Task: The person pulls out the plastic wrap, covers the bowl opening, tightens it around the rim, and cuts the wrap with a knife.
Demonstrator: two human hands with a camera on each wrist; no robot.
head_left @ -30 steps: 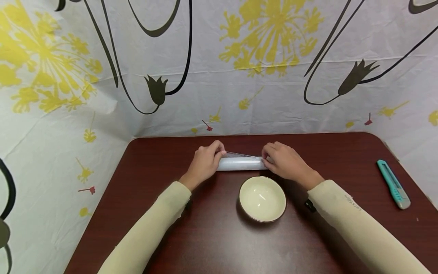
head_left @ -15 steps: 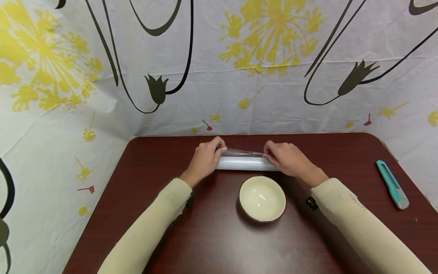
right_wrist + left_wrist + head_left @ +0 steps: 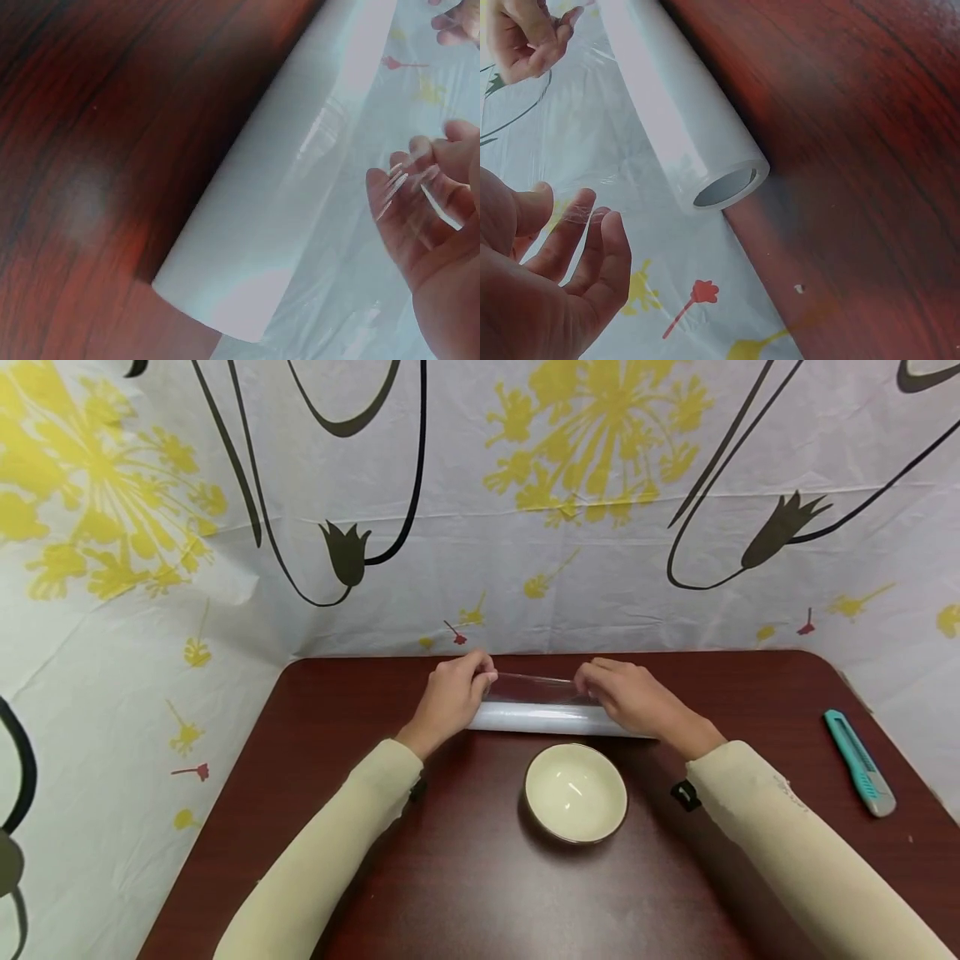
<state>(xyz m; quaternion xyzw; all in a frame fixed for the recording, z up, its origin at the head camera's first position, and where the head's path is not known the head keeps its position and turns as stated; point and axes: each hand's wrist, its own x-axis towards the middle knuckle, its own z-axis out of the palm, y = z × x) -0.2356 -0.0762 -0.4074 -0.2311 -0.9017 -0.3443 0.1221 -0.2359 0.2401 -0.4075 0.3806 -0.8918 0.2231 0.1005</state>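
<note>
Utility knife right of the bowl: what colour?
Teal, with a grey end; the utility knife shows best in the head view.

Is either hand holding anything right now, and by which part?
The left hand and right hand pinch the clear film by its loose edge, beyond the white roll.

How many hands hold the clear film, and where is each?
2: the left hand pinches the film near the left end of the white roll; the right hand, towards its right end.
</note>
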